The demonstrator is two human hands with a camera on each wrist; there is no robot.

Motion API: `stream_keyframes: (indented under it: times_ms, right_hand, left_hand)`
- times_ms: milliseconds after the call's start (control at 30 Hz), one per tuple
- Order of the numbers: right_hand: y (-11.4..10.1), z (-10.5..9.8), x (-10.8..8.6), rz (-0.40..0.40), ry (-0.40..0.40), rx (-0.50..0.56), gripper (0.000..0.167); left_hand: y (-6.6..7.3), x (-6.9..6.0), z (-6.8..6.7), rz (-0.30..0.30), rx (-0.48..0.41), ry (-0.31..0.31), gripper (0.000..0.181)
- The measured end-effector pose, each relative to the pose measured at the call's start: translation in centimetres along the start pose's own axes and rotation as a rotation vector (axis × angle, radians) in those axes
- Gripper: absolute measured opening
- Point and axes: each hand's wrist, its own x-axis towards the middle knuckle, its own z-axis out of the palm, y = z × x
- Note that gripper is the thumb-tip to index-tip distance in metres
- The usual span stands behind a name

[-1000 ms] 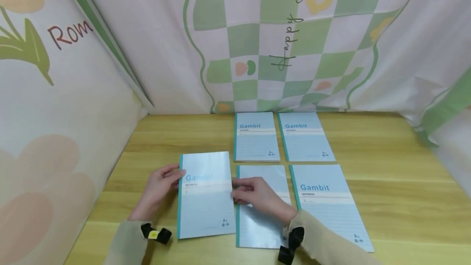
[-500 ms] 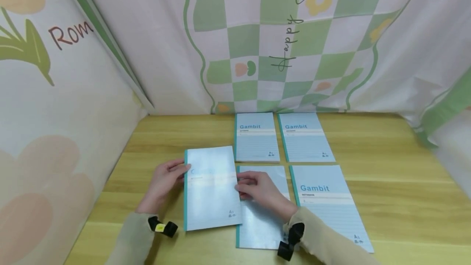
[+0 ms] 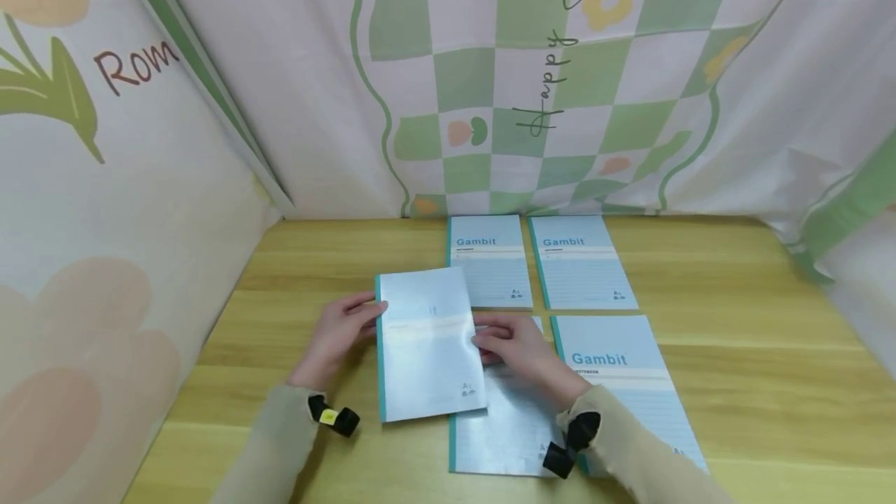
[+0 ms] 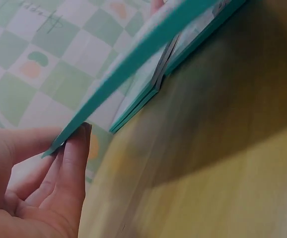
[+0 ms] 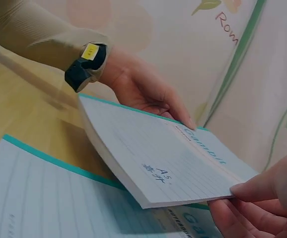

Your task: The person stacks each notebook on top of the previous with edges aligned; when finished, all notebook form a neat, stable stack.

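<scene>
A light blue notebook point(image 3: 428, 356) with a teal spine is held up off the table between both hands. My left hand point(image 3: 341, 333) pinches its spine edge, thumb on the cover and fingers beneath, as the left wrist view shows at the teal spine point(image 4: 101, 91). On the opposite edge, my right hand point(image 3: 525, 352) pinches the pages between thumb and fingers. In the right wrist view the raised notebook point(image 5: 153, 153) tilts above another notebook point(image 5: 49, 193). That near-left notebook point(image 3: 500, 438) lies flat, partly covered by the held one and my right hand.
Flat on the wooden table point(image 3: 770, 348) lie a far-left notebook point(image 3: 500, 278), a far-right notebook point(image 3: 584, 271) and a near-right notebook point(image 3: 619, 348), the last partly under my right forearm. A patterned curtain point(image 3: 518, 84) hangs along the back edge, and a printed wall point(image 3: 175, 201) borders the left.
Both hands have carried the notebook to the right and away from me, lifting it. It now overlaps the near corners of the two left notebooks in the head view.
</scene>
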Motion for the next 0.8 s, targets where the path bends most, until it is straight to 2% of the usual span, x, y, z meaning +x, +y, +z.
stream_keyframes:
  times_ms: [133, 267, 467, 633, 800]
  right_hand:
    - [-0.3, -1.0, 0.0, 0.027, 0.028, 0.019, 0.037]
    - [-0.5, -2.1, 0.1, 0.056, 0.054, 0.013, 0.039]
    - [-0.7, -3.8, 0.8, 0.056, 0.102, 0.015, 0.040]
    - [-0.8, -4.8, 1.2, 0.061, 0.121, 0.035, 0.042]
    - [-0.7, -5.4, 1.6, 0.071, 0.129, 0.042, 0.044]
  left_hand:
    - [0.1, 0.5, 1.0, 0.013, -0.024, -0.017, 0.052]
    - [0.1, 0.7, 1.9, 0.019, -0.044, -0.027, 0.043]
    - [-0.1, 1.0, 2.9, 0.038, -0.059, -0.087, 0.033]
    - [-0.1, 1.1, 3.8, 0.035, -0.037, -0.124, 0.033]
    - [-0.2, 1.4, 4.6, 0.039, -0.032, -0.132, 0.036]
